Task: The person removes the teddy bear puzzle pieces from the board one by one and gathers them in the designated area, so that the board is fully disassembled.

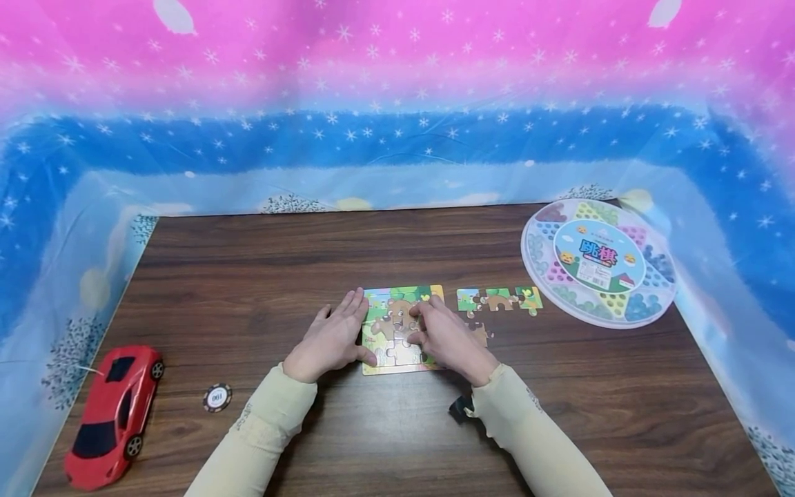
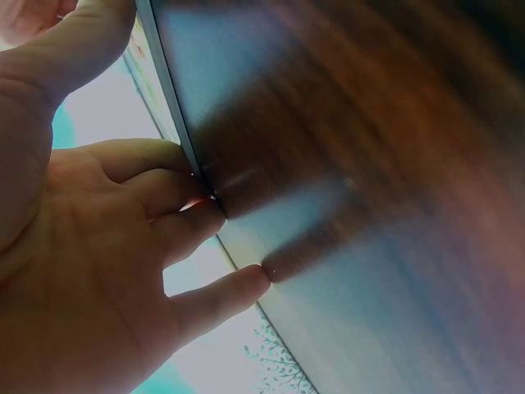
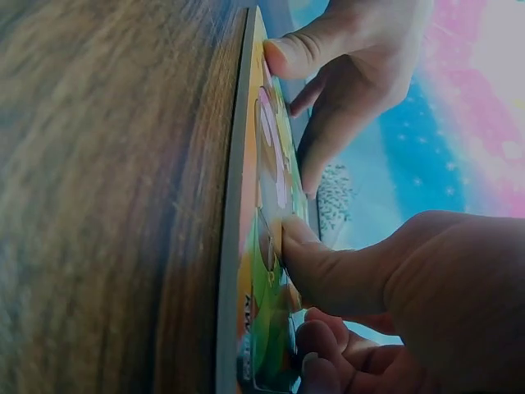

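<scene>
A jigsaw puzzle [image 1: 397, 314] with a brown bear picture lies in its frame on the table. My left hand [image 1: 332, 335] lies along its left edge, fingers extended and thumb at the lower left corner. The left wrist view shows these fingers [image 2: 209, 304] spread past the board's edge. My right hand [image 1: 450, 338] is over the puzzle's right side. In the right wrist view its thumb and curled fingers grip a green puzzle piece [image 3: 267, 328] at the board's surface. That hand hides part of the picture. Loose puzzle pieces [image 1: 499, 299] lie right of the board, one partly behind the right hand.
A round Chinese checkers box [image 1: 599, 262] sits at the back right. On the left are a red toy car [image 1: 112, 417] and a poker chip [image 1: 217, 397]. A small black object [image 1: 461, 408] is by the right cuff. Patterned cloth [image 1: 397, 138] borders the wooden table.
</scene>
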A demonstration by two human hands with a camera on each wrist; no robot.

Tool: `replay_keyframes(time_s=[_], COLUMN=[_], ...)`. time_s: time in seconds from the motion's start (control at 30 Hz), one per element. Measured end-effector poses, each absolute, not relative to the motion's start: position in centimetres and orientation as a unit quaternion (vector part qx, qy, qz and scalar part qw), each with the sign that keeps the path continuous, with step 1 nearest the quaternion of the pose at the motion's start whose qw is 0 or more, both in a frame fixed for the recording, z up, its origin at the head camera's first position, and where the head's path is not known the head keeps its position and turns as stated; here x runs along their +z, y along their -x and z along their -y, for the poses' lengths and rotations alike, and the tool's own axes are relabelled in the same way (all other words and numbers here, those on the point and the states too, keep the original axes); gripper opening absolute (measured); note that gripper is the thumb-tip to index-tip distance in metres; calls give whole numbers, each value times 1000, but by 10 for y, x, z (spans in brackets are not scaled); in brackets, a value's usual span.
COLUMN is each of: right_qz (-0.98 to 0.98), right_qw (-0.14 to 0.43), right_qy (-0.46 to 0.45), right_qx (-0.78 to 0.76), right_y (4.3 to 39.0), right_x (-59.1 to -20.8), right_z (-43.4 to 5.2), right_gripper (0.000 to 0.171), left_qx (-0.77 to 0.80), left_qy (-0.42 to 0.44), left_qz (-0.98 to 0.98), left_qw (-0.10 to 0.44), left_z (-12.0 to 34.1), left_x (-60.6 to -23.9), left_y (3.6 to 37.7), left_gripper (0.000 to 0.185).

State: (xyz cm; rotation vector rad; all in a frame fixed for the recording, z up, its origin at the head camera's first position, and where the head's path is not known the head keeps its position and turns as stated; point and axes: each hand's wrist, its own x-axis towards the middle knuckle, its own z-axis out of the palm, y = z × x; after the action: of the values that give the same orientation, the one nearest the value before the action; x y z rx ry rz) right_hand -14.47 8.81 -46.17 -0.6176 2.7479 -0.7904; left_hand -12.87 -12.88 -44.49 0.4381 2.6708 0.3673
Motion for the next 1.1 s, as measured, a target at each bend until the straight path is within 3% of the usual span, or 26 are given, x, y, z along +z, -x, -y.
replay_keyframes(time_s=[1.1], right_qz=[-923], right_qw=[148], right_qy=[187], right_qx=[-302], right_y=[144], right_x=[-458], right_z=[-89], right_gripper=[28], left_qx=[127], left_qy=[-158], left_qz=[-958], left_qw=[200], left_z=[129], left_x=[-446], left_y=[129], left_gripper=[109])
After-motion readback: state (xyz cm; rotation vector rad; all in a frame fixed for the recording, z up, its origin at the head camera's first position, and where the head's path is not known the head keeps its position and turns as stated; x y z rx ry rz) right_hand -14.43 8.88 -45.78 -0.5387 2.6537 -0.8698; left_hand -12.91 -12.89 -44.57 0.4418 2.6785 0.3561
